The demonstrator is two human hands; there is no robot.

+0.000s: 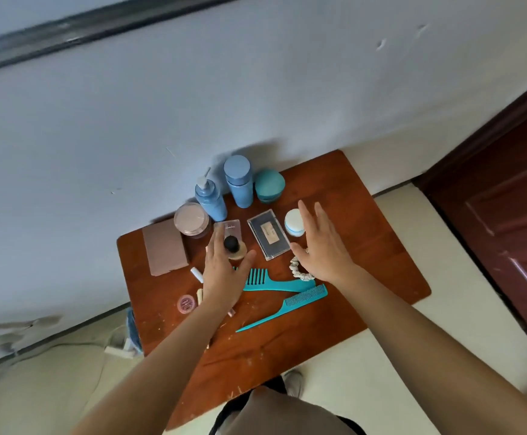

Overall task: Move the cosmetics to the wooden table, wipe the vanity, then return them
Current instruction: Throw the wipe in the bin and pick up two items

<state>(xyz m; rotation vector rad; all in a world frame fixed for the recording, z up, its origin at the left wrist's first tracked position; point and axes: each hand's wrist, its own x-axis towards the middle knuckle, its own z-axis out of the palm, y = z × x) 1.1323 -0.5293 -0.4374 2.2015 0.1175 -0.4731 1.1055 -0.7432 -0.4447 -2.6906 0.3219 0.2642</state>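
Note:
The wooden table [334, 189] holds the cosmetics. At the back stand a blue pump bottle [210, 199], a blue cylinder bottle [238, 183] and a teal round case [270, 185]. A pink jar [191, 219], a brown box [165, 246], a dark clear-lidded palette [268, 233] and a white jar [293, 221] sit in front of them. My left hand [224, 277] cups a black-capped foundation bottle [232, 246], fingers and thumb apart on either side. My right hand [322, 249] hovers open over a cream scrunchie [300, 268], beside the white jar.
Two teal combs [274, 282] [287, 306], a white tube [197, 274] and a small pink pot [186, 303] lie near the front. A dark red door [507, 215] stands to the right. The wall runs behind the table. My shoe [293, 381] shows below its front edge.

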